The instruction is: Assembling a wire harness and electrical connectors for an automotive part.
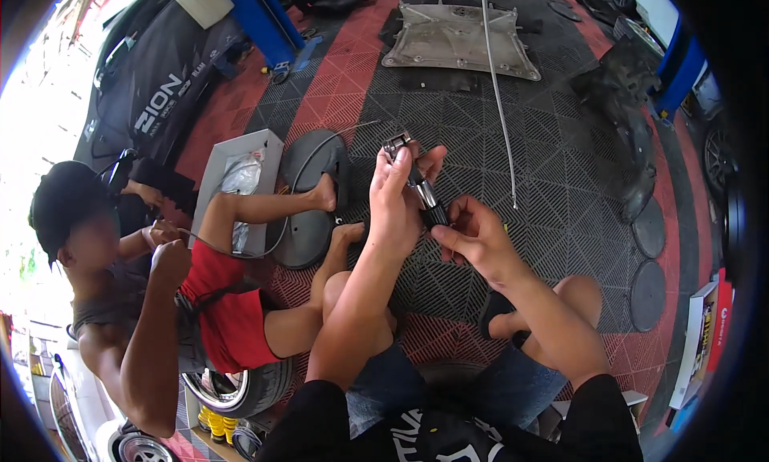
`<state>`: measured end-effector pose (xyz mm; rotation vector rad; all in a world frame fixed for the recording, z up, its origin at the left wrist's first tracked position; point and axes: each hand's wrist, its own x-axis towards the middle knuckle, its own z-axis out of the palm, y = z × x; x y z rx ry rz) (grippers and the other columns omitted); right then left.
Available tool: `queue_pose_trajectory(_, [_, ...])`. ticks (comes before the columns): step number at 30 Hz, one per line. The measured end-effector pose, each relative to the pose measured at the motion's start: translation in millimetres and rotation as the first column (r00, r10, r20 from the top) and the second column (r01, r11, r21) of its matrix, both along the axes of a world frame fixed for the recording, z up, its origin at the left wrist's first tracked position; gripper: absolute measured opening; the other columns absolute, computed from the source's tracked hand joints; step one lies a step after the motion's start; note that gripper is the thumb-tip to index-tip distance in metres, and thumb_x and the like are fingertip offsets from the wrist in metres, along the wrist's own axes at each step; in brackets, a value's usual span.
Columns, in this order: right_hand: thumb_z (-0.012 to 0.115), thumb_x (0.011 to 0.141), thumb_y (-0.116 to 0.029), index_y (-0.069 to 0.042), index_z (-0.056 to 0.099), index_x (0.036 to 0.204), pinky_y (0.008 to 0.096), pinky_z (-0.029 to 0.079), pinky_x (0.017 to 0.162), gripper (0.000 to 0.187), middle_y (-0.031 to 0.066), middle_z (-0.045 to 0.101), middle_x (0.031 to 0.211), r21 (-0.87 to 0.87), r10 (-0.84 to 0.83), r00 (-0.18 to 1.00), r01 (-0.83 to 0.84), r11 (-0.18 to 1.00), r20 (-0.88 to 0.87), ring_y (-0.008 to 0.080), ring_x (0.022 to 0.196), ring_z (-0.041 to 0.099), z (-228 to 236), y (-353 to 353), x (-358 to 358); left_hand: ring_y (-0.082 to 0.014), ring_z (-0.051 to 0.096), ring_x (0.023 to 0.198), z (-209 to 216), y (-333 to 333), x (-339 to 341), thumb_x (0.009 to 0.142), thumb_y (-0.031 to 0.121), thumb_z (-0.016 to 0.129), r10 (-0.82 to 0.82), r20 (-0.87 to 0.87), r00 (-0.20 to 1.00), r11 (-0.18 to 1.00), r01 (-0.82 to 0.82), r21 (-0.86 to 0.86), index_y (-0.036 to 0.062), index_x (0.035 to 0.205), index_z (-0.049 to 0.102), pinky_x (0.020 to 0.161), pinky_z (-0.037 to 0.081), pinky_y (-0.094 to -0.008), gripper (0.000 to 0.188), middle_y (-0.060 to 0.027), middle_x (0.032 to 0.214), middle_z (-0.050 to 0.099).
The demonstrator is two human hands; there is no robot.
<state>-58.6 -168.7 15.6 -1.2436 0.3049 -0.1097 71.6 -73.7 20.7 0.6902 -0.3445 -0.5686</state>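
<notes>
Between my hands, in front of me, is a short tool-like metal part (426, 194). It has a silver forked or squared head, a shiny cylinder in the middle and a black ribbed end. My left hand (392, 201) wraps round its upper part, with the thumb up near the silver head. At the black ribbed end, the thumb and fingers of my right hand (477, 236) pinch it from the right. The part is tilted, head up and to the left. My palm and fingers hide some of its body.
At the left a seated co-worker holds a thin grey cable (296, 173) in both hands. A white box (272, 145) with plastic bags stands near their legs, beside round black pads (308, 242). A long thin rod (498, 101) crosses the view; a grey metal panel (460, 41) lies ahead.
</notes>
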Motion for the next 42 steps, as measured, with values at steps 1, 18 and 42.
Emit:
queue_pose_trajectory(1, [0.079,0.088,-0.018,-0.007,0.049,0.100,0.0187,0.043,0.051,0.034,0.0012,0.062,0.082,0.002,-0.012,1.000,0.012,1.000,0.002,0.0074,0.063,0.062,-0.9,0.5,0.2,-0.0227,0.060,0.117,0.6,-0.2,0.2,0.102,0.026,0.060,-0.010,0.000,1.000,1.000,0.010,-0.005,0.0090,0.109,0.051,0.108,0.045,-0.0447,0.021,-0.0023,0.112,0.057])
queue_pose_trajectory(18, [0.066,0.096,-0.015,-0.007,0.042,0.118,0.0207,0.041,0.051,0.033,0.0079,0.069,0.096,0.084,-0.016,1.000,0.017,0.996,-0.008,0.0089,0.063,0.060,-7.0,-2.6,0.2,-0.0127,0.059,0.093,2.4,0.6,-7.6,0.105,0.015,0.051,0.001,0.214,0.977,0.990,-0.031,0.137,0.0125,0.139,0.026,0.067,0.049,-0.0210,0.043,-0.0103,0.106,0.058])
queue_pose_trajectory(42, [0.072,0.096,-0.028,-0.004,0.043,0.130,0.0223,0.041,0.049,0.052,-0.0008,0.053,0.079,-0.179,-0.118,0.981,0.145,0.973,0.153,0.0073,0.059,0.052,-26.6,-0.1,12.3,-0.0222,0.064,0.104,0.3,7.1,1.2,0.106,0.015,0.051,-0.047,0.194,0.980,0.985,0.014,0.170,0.0115,0.129,0.046,0.082,0.051,-0.0370,0.024,-0.0031,0.113,0.056])
